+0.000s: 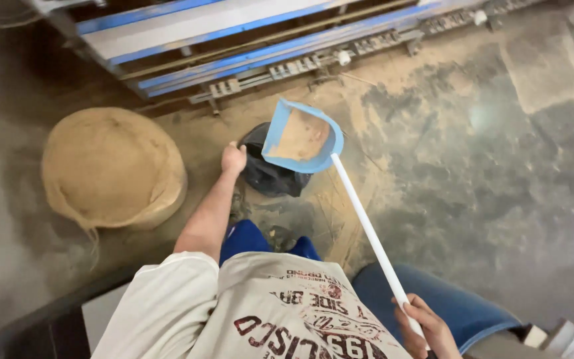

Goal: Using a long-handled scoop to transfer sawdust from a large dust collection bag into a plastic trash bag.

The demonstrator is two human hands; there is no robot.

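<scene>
Head view: we look straight down at our own lap and the dusty concrete floor [473, 173], where a film of sawdust lies thickest near the blue-edged machine frame [260, 50] at the top. Our right hand [423, 329] sits low in the picture with its fingers [414, 312] wrapped closed around the end of a long white handle [367, 229]. That handle runs up and left to a blue dustpan [302, 136], which is tipped with its scoop carrying a heap of tan sawdust and its lip hanging just over a black bag [270, 174] on the floor. The long handle lets us steer the pan from a seated or crouched position.

Our left hand [233, 159] reaches forward to the bag's near left edge, fingers curled shut on the rim, apparently holding the mouth open under the pan; we cannot see the fingertips themselves.

To the left, well apart from the bag, a full burlap sack [111, 169] sits rounded on the floor. Pale boards [566, 336] show at the lower right corner.
</scene>
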